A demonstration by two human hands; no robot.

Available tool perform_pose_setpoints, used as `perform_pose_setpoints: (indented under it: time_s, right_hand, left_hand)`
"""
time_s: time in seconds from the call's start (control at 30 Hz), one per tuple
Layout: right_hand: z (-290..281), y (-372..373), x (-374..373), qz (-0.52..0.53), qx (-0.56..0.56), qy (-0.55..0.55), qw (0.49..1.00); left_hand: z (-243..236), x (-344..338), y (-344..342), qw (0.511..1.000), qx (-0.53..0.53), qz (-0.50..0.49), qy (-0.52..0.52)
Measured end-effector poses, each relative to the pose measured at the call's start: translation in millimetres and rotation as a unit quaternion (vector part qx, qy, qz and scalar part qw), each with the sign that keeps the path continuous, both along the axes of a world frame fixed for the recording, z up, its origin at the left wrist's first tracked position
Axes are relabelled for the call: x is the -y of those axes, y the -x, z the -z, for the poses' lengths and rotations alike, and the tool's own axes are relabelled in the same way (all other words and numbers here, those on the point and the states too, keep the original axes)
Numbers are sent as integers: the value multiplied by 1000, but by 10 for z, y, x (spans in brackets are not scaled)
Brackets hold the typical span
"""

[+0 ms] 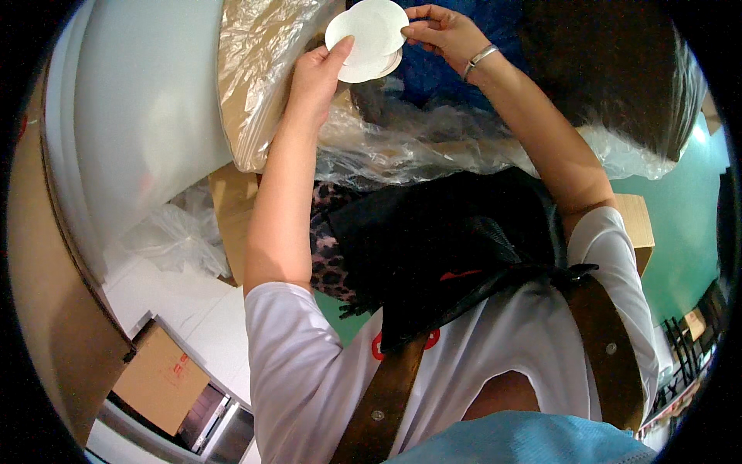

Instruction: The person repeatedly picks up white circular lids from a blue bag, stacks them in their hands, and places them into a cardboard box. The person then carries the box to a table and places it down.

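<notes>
Several thin white round discs point(369, 37), overlapping and a little fanned out, are held up at the top of the view. What they are made of I cannot tell. My left hand point(318, 76) grips them from the lower left, its thumb lying on the front disc. From the right, my right hand point(448, 37) pinches the discs' edge between thumb and fingers. A metal bangle point(481, 62) circles my right wrist. Beneath the discs, clear plastic film point(417, 147) spreads over and around a dark blue material point(464, 66).
Plastic-wrapped brown cardboard point(255, 77) stands at the upper left, beside a large pale curved surface point(147, 85). A dark brown mass point(610, 69) fills the upper right. My black apron point(471, 240) covers my lap. A cardboard box point(161, 379) sits at lower left, below crumpled clear plastic point(182, 236).
</notes>
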State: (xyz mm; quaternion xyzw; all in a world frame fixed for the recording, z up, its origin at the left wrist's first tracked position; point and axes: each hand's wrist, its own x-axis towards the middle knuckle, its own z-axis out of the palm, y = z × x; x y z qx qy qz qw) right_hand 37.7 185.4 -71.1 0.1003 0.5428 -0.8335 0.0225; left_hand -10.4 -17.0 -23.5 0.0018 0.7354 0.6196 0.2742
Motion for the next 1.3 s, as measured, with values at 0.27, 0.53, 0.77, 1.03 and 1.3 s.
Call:
perform_pose_setpoints:
  time_s: [0.27, 0.53, 0.77, 1.03, 1.3]
  right_hand:
    - [-59, -196, 54, 8, 56, -74, 996]
    - [-106, 48, -117, -98, 45, 21, 994]
    - [94, 70, -55, -73, 6, 12, 997]
    - [116, 48, -1, -35, -9, -17, 999]
    - [118, 352, 95, -70, -239, -306, 919]
  left_hand:
    - [110, 14, -135, 999, 37, -16, 21]
    - [77, 35, 72, 999, 40, -23, 14]
    - [87, 31, 34, 998, 41, -28, -26]
    - [72, 10, 27, 999, 26, -24, -17]
    - [50, -14, 31, 999, 39, 25, 26]
